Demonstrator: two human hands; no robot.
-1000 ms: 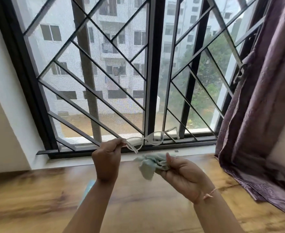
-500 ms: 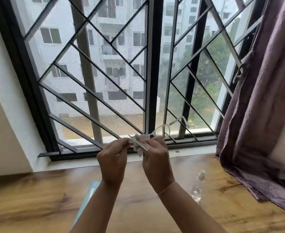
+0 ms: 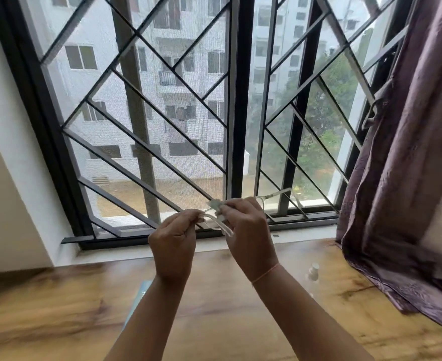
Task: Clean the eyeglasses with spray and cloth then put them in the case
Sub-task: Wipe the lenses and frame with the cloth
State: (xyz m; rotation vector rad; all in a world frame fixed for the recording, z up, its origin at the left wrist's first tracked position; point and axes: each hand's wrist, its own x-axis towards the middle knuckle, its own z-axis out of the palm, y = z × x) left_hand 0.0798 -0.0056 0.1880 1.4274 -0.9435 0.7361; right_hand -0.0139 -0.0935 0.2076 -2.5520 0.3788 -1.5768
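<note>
Clear-framed eyeglasses (image 3: 274,196) are held up in front of the window, above the wooden table. My left hand (image 3: 174,239) pinches the glasses at their left end. My right hand (image 3: 248,230) presses a pale green cloth (image 3: 216,205) against the left lens, with the cloth mostly hidden under the fingers. The right lens and one temple arm stick out to the right of that hand. A small clear spray bottle (image 3: 313,273) stands on the table to the right. A light blue case (image 3: 139,299) shows partly behind my left forearm.
The wooden table (image 3: 58,321) runs under both arms up to the white window sill (image 3: 303,237). A black window grille (image 3: 235,113) fills the view ahead. A purple curtain (image 3: 402,178) hangs at the right and drapes onto the table's right side.
My right hand brought the cloth up from below onto the glasses and now rubs the left lens. The spray bottle came into view as the arm rose.
</note>
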